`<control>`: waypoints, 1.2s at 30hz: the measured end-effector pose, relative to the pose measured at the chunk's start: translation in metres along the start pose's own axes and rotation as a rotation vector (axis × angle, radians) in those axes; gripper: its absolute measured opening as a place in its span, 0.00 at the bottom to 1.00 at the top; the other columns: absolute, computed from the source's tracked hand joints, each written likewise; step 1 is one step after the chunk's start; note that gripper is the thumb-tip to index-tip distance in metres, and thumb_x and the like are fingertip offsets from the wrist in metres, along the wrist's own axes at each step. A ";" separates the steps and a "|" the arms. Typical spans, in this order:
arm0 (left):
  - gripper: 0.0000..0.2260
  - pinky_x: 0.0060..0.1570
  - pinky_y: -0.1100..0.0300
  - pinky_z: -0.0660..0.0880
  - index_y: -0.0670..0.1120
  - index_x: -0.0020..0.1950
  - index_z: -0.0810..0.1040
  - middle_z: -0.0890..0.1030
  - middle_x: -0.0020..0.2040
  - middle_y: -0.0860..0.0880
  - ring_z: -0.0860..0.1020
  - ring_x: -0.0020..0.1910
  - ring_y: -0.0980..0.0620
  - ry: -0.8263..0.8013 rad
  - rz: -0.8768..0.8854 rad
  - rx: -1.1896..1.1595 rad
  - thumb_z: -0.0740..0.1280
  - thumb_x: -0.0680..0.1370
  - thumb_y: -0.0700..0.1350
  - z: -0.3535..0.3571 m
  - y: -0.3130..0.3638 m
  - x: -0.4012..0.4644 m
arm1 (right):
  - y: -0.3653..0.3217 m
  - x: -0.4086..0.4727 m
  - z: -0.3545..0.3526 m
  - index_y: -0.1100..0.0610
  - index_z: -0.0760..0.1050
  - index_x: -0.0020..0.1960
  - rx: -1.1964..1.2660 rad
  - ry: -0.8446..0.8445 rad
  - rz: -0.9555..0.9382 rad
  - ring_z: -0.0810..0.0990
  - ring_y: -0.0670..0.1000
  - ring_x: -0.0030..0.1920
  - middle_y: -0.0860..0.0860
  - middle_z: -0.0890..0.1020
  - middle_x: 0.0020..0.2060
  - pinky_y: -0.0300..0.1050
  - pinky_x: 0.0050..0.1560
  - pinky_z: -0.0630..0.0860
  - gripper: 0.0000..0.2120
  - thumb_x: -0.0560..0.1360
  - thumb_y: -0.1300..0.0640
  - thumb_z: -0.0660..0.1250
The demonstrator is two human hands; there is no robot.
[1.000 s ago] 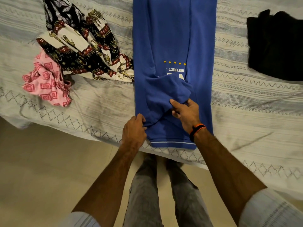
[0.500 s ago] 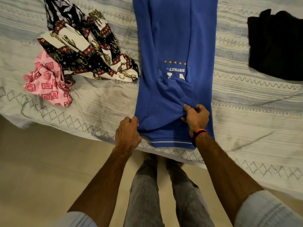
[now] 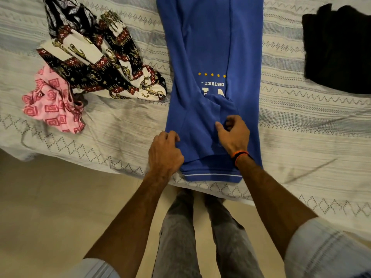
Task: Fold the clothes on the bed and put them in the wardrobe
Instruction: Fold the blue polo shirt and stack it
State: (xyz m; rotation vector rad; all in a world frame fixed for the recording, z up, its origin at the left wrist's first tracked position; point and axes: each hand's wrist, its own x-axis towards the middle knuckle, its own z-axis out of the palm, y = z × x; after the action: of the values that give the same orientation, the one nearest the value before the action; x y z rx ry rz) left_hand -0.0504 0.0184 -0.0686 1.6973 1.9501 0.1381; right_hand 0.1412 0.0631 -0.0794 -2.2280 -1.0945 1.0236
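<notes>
The blue shirt (image 3: 212, 47) runs off the top edge; a folded sleeve covers part of its print. The black garment (image 3: 339, 49) is cut by the right edge, its details lost in darkness.

The person wears pale rolled sleeves (image 3: 325, 251), grey trousers (image 3: 178, 237), and an orange-and-black wristband (image 3: 240, 155).

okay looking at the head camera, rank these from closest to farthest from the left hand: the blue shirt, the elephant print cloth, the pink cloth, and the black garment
1. Blue shirt: the left hand grips its near left edge.
2. Elephant print cloth: up and to the left of the hand, beside the shirt.
3. Pink cloth: farther left, near the bed's edge.
4. Black garment: far right, across the shirt.
</notes>
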 end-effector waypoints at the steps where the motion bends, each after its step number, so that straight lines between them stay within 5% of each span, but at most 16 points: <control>1: 0.13 0.53 0.54 0.74 0.47 0.57 0.75 0.75 0.57 0.46 0.74 0.56 0.47 -0.003 0.058 -0.017 0.69 0.74 0.41 0.005 0.002 0.003 | -0.001 0.008 0.001 0.57 0.75 0.57 0.009 -0.041 0.010 0.79 0.51 0.49 0.52 0.81 0.48 0.41 0.51 0.73 0.20 0.72 0.47 0.74; 3: 0.19 0.60 0.55 0.73 0.47 0.65 0.73 0.71 0.65 0.46 0.70 0.63 0.47 -0.052 0.123 -0.001 0.71 0.76 0.44 0.016 0.003 0.008 | -0.006 0.024 0.003 0.57 0.76 0.57 -0.012 -0.133 0.071 0.79 0.49 0.48 0.50 0.81 0.45 0.43 0.54 0.75 0.23 0.70 0.44 0.75; 7: 0.27 0.66 0.55 0.69 0.47 0.72 0.68 0.65 0.72 0.45 0.67 0.68 0.46 -0.084 0.117 0.057 0.73 0.75 0.45 0.028 -0.001 0.009 | -0.009 0.041 0.000 0.55 0.79 0.40 -0.059 -0.241 0.102 0.77 0.49 0.40 0.49 0.80 0.37 0.48 0.49 0.77 0.13 0.71 0.46 0.75; 10: 0.30 0.67 0.55 0.69 0.48 0.74 0.66 0.63 0.72 0.45 0.66 0.68 0.46 -0.101 0.125 0.074 0.74 0.74 0.45 0.027 -0.004 0.010 | -0.007 0.043 -0.003 0.59 0.79 0.51 -0.124 -0.123 0.022 0.79 0.55 0.48 0.54 0.83 0.47 0.48 0.52 0.75 0.16 0.74 0.46 0.71; 14: 0.33 0.68 0.55 0.67 0.50 0.75 0.63 0.61 0.74 0.46 0.65 0.69 0.47 -0.157 0.102 0.081 0.74 0.74 0.46 0.023 -0.008 0.012 | -0.001 0.032 -0.013 0.52 0.69 0.34 -0.202 -0.236 0.060 0.75 0.50 0.34 0.49 0.75 0.32 0.48 0.36 0.72 0.25 0.65 0.33 0.75; 16: 0.34 0.69 0.55 0.67 0.50 0.76 0.63 0.60 0.74 0.46 0.64 0.69 0.47 -0.177 0.101 0.095 0.74 0.74 0.45 0.022 -0.008 0.013 | 0.004 0.025 -0.022 0.51 0.66 0.30 -0.232 -0.345 0.122 0.73 0.50 0.32 0.48 0.73 0.28 0.46 0.34 0.68 0.27 0.60 0.35 0.79; 19: 0.35 0.67 0.55 0.69 0.51 0.76 0.63 0.60 0.74 0.46 0.65 0.68 0.47 -0.192 0.101 0.094 0.75 0.72 0.43 0.020 -0.008 0.013 | 0.014 0.020 -0.031 0.53 0.71 0.33 -0.303 -0.338 0.153 0.78 0.53 0.38 0.48 0.77 0.31 0.47 0.39 0.72 0.23 0.62 0.39 0.80; 22: 0.36 0.66 0.54 0.70 0.51 0.74 0.64 0.60 0.73 0.46 0.66 0.67 0.46 -0.223 0.088 0.079 0.77 0.70 0.41 0.015 -0.005 0.015 | 0.013 0.013 -0.031 0.53 0.77 0.46 -0.359 -0.249 0.152 0.79 0.52 0.46 0.48 0.81 0.42 0.46 0.46 0.74 0.23 0.62 0.40 0.80; 27: 0.29 0.64 0.52 0.72 0.48 0.69 0.69 0.66 0.69 0.45 0.70 0.65 0.45 -0.315 0.048 0.051 0.76 0.71 0.44 -0.006 0.006 0.033 | -0.009 0.000 -0.027 0.53 0.74 0.57 -0.406 -0.096 -0.063 0.77 0.54 0.56 0.50 0.78 0.55 0.49 0.51 0.75 0.27 0.63 0.50 0.80; 36: 0.17 0.61 0.50 0.73 0.44 0.61 0.76 0.79 0.60 0.44 0.77 0.59 0.44 -0.178 0.056 -0.065 0.72 0.75 0.46 -0.049 0.026 0.106 | -0.054 0.024 -0.010 0.54 0.77 0.49 -0.128 -0.195 -0.127 0.82 0.50 0.47 0.45 0.81 0.39 0.50 0.57 0.79 0.09 0.71 0.57 0.74</control>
State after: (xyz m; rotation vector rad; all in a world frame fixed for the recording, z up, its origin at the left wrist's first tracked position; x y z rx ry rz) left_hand -0.0561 0.1367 -0.0517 1.6631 1.7512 0.0669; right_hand 0.1334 0.1129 -0.0477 -2.1577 -1.4029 1.1645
